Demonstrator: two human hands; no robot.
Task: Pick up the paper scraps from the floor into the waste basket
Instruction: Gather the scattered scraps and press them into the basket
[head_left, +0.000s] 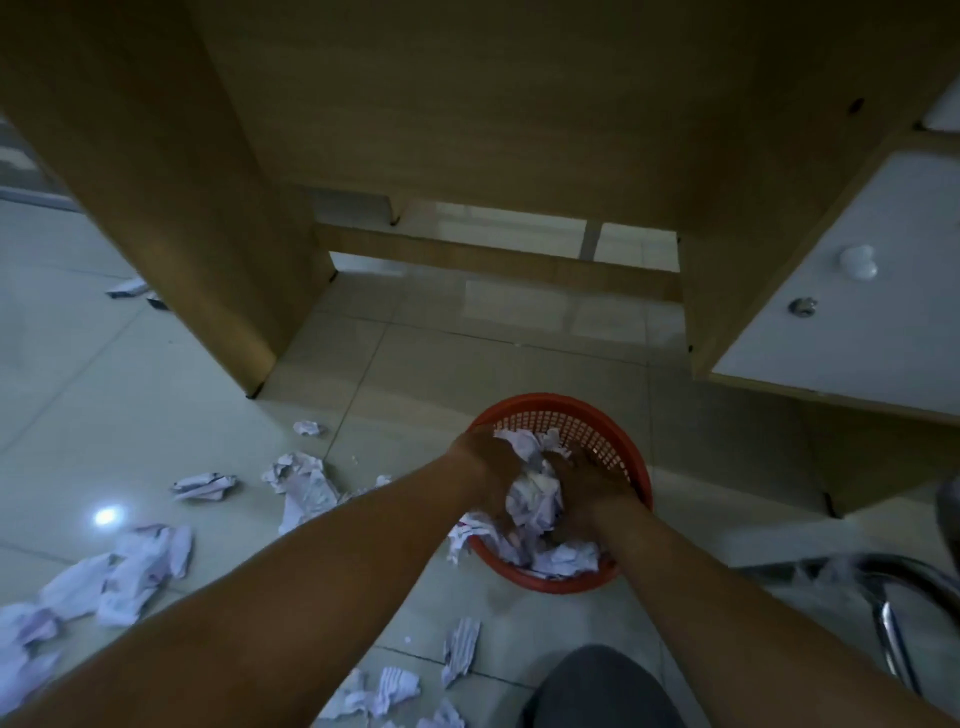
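Two hands share this load: my left hand (485, 467) and my right hand (589, 486) close in from either side on a bundle of paper (535, 496), fingers curled round it. I hold it low over the mouth of the red basket (563, 404). The basket stands on the floor (519, 364) in front of the desk (467, 130), and crumpled paper already lies inside it. One loose piece (460, 538) hangs over its near left rim.

I judge this to be the dropping step. The bundle is over the basket, but I have not let go of it. The next move calls for both hands to spread and lift away so the bundle falls inside the rim. The hanging piece probably needs a nudge in as well.

Plenty is left to do. Scraps (140, 566) lie strewn across the tiles to my left, with more (301, 486) nearer the basket. A few (460, 649) lie close by my knee (597, 686). After the drop I would reach for those nearest first.
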